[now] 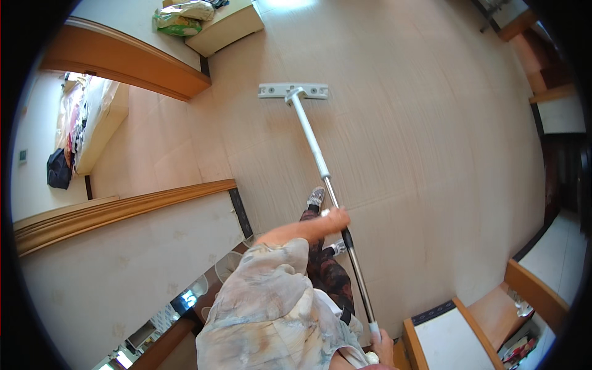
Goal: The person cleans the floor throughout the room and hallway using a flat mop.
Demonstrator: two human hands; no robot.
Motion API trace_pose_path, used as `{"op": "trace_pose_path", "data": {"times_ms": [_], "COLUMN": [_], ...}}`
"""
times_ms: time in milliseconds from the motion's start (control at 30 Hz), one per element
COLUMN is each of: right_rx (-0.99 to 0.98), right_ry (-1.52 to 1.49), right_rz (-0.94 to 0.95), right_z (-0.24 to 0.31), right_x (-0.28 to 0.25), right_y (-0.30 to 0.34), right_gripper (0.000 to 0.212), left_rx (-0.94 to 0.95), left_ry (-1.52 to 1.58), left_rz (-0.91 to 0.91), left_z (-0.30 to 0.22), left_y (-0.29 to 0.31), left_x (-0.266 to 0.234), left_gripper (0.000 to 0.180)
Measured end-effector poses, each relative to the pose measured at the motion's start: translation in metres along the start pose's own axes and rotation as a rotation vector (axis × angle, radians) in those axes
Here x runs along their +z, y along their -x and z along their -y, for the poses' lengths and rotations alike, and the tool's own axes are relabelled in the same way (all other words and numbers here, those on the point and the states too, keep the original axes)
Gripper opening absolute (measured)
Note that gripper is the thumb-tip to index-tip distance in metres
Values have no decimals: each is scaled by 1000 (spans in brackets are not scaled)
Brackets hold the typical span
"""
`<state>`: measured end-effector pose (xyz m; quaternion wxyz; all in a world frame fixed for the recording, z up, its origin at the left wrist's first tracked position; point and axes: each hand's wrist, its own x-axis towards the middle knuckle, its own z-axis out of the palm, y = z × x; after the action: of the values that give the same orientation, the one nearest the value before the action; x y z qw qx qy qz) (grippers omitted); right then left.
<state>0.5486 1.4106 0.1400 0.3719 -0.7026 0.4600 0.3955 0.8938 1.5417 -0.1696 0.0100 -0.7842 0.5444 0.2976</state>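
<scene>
A flat mop [310, 139] with a long white and silver pole slants across the floor in front of me. Its wide pale head [267, 91] lies flat on the floor, beyond my feet. Partway down the pole, my left hand [336, 219] is wrapped round it. My right hand [384, 348] grips the pole near its white end, close to my body at the lower edge. Part of that hand's fingers is hidden.
Pale floor tiles [419, 135] spread ahead and to the right. At left, a wall end [135, 246] and a wooden door frame [129, 58] border a doorway. A low cabinet [225, 31] with bags stands far left. Wood-edged furniture [453, 336] is at lower right.
</scene>
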Motion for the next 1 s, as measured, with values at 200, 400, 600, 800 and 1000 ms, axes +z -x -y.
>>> {"op": "trace_pose_path", "data": {"times_ms": [200,400,600,800,1000], "right_rx": [-565,-390,-552,-592,-678], "right_ry": [-170,-411,-251,-139,-78], "right_rz": [233,434,302,311,248], "right_z": [191,388,494,550,575], "right_x": [10,37,48,56,67], "right_y": [-103,-155,-197,-237,-282], "right_gripper": [45,31,28,32,36], "left_rx": [-88,-322,-414,-687,-772], "left_ry": [-166,-239,-238,-124,-66], "left_rz": [38,75,-11,-65,-106], "left_z": [249,419,510,547,554], "left_y": [-26,-25,-8,2,5], "left_x": [-87,-169,-185,-171,-174], "left_gripper": [10,14,16,17,32]}}
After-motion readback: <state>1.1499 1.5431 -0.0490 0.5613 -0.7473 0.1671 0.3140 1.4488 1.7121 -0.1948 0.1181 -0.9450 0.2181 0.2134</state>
